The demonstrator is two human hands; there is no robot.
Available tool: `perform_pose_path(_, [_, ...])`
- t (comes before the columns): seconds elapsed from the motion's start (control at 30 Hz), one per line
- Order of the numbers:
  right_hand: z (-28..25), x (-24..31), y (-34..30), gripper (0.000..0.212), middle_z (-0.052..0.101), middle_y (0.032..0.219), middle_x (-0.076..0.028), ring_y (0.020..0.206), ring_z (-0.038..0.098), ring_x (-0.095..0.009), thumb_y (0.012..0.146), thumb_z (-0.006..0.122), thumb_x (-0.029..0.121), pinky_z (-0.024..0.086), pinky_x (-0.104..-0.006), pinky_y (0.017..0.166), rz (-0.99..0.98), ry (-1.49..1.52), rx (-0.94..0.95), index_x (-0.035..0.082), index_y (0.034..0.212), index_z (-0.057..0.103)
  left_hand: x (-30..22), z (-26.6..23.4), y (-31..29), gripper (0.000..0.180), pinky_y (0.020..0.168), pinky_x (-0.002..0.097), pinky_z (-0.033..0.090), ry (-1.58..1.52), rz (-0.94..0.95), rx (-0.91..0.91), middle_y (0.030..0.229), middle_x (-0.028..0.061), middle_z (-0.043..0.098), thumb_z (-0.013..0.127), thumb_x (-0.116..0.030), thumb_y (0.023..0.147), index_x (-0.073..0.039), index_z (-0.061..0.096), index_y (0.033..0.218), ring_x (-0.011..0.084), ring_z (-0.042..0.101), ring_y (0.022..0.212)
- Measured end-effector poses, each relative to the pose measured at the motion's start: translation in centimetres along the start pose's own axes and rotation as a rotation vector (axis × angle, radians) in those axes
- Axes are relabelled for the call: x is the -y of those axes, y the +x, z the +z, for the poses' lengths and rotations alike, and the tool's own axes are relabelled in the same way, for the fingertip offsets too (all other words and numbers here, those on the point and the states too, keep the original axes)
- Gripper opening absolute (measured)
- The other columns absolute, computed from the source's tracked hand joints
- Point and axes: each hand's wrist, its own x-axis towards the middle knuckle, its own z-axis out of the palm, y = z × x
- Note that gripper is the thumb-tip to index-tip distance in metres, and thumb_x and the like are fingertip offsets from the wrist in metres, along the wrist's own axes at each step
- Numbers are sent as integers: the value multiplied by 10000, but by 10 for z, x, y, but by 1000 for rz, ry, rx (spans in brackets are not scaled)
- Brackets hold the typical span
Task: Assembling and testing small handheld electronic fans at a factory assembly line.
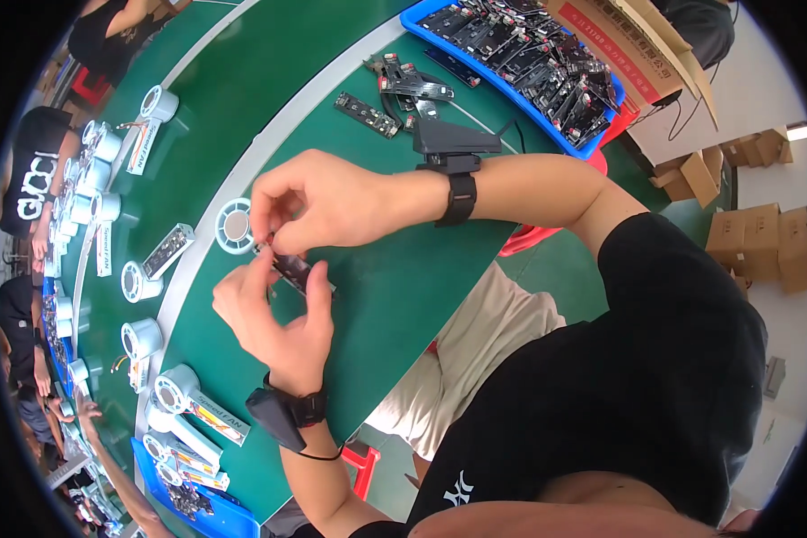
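My left hand (278,323) grips a narrow dark circuit board (291,269) between thumb and fingers, above the green table. Just above it, my right hand (323,206) is closed in a pinch at the board's upper end. A trace of red shows by those fingertips, but what they pinch is too small to make out. A round pale-blue fan head (235,226) lies directly beside the fingers. Whether it joins the board is hidden by my hands. Both wrists wear black straps with black devices.
A blue tray (594,143) heaped with circuit boards stands at the far right, before a cardboard box (619,45). Loose boards (366,115) lie nearer. Several handheld fans (177,390) line the left, along a pale strip (188,206). Another blue tray (229,520) is lower left. Other people work beyond.
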Motion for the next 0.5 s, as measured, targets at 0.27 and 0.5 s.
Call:
perform_pose_path(0.27, [14, 8, 5, 134, 680, 939, -58, 836, 653, -118, 846, 686, -41, 555, -273, 750, -77, 59, -12, -21, 972, 645, 17, -1, -9, 451, 822, 360, 505, -175, -97, -174, 1035, 139, 573, 719, 34, 798, 4, 579, 1226, 234, 581, 879])
perform_pose_path(0.5, [43, 15, 118, 130, 683, 877, -53, 756, 655, -116, 874, 675, 52, 538, -251, 662, -74, -231, -119, 3, 993, 663, 65, 18, -18, 401, 798, 319, 493, -649, -577, -549, 1028, 100, 557, 652, 13, 844, 19, 555, 1234, 175, 562, 876])
